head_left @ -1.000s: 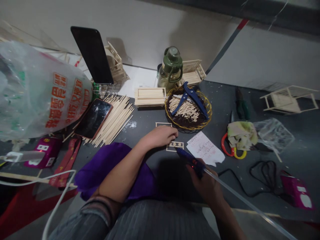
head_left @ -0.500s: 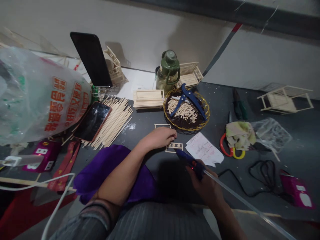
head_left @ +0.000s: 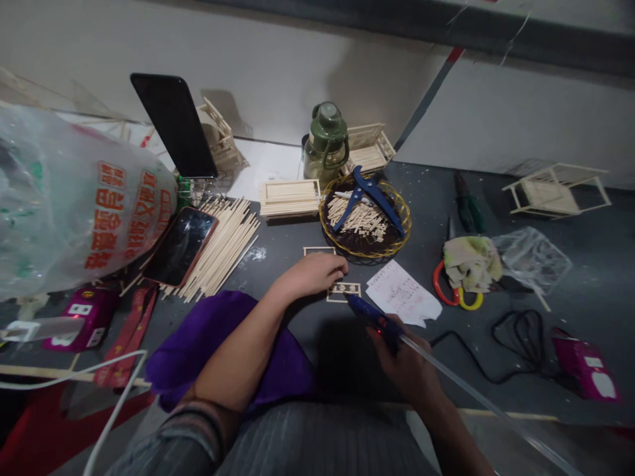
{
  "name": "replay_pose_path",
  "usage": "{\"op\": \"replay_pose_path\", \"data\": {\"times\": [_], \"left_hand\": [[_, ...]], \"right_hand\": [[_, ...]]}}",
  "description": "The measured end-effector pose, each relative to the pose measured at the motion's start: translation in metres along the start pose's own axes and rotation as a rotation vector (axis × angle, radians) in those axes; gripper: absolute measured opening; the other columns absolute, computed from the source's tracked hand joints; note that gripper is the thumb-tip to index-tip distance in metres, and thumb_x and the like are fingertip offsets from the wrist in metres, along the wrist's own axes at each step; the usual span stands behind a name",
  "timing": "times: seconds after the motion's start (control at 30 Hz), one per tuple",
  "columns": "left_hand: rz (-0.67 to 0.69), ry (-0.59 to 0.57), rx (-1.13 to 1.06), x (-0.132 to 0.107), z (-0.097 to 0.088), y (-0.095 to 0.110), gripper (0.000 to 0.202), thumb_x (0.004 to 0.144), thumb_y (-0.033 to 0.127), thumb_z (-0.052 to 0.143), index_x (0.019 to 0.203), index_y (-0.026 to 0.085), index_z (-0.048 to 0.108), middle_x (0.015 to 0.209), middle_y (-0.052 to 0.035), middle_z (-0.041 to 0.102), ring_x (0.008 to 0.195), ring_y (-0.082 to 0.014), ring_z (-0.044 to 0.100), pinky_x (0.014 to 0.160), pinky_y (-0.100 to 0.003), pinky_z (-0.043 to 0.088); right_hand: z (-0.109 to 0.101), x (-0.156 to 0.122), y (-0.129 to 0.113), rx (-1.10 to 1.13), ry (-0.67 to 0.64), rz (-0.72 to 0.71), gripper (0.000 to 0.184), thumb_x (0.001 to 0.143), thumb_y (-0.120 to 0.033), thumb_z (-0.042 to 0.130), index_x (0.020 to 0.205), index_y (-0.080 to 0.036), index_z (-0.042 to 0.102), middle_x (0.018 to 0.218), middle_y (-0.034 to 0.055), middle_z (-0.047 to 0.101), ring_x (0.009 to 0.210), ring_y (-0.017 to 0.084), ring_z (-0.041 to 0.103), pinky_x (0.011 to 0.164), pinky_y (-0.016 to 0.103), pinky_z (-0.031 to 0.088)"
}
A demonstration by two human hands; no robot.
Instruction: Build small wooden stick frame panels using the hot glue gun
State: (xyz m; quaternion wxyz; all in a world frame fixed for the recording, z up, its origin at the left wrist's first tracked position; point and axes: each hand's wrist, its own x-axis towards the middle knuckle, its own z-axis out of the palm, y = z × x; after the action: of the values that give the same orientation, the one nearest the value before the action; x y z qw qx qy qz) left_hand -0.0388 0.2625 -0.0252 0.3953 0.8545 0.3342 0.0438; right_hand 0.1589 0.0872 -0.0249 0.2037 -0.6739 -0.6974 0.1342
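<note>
My right hand [head_left: 411,363] is wrapped around a dark blue glue gun [head_left: 371,313] with a red light on it. A long clear glue stick [head_left: 476,393] runs back from the gun past my wrist. The nozzle points at the lower part of a small wooden stick frame [head_left: 344,292], which lies flat on the table with a few little pieces inside. My left hand [head_left: 320,272] rests just above and left of that frame, fingers curled together; whatever they pinch is hidden. Behind its knuckles, a second stick frame [head_left: 319,251] is partly covered.
A woven basket [head_left: 407,231] holds short stick pieces and a blue cutter [head_left: 380,201]. Handwritten paper [head_left: 404,294] lies right of the frame. Scissors [head_left: 446,285], a cloth [head_left: 471,263] and a cord [head_left: 518,337] are farther right. Long sticks [head_left: 223,248], a phone [head_left: 181,244] and purple fabric [head_left: 213,344] lie left.
The whole view has shifted slightly. Both hands, the glue gun and the frame keep nearly the same places relative to one another.
</note>
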Motion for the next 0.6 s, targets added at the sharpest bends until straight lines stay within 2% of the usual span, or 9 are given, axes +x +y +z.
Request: {"op": "replay_pose_path", "data": {"times": [0.6], "left_hand": [[0.021,0.012,-0.006,-0.0003,0.0017,-0.0025,0.020,0.091,0.019,0.046,0.101,0.020,0.064,0.100,-0.0049,0.071,0.091,-0.0184,0.064,0.079,-0.028,0.045]], "right_hand": [[0.0011,0.0014,-0.0008,-0.010,-0.025,0.015,0.029,0.095,-0.043,0.048,0.098,-0.017,0.060,0.069,0.0041,0.071,0.055,0.019,0.067,0.052,0.027,0.047]]}}
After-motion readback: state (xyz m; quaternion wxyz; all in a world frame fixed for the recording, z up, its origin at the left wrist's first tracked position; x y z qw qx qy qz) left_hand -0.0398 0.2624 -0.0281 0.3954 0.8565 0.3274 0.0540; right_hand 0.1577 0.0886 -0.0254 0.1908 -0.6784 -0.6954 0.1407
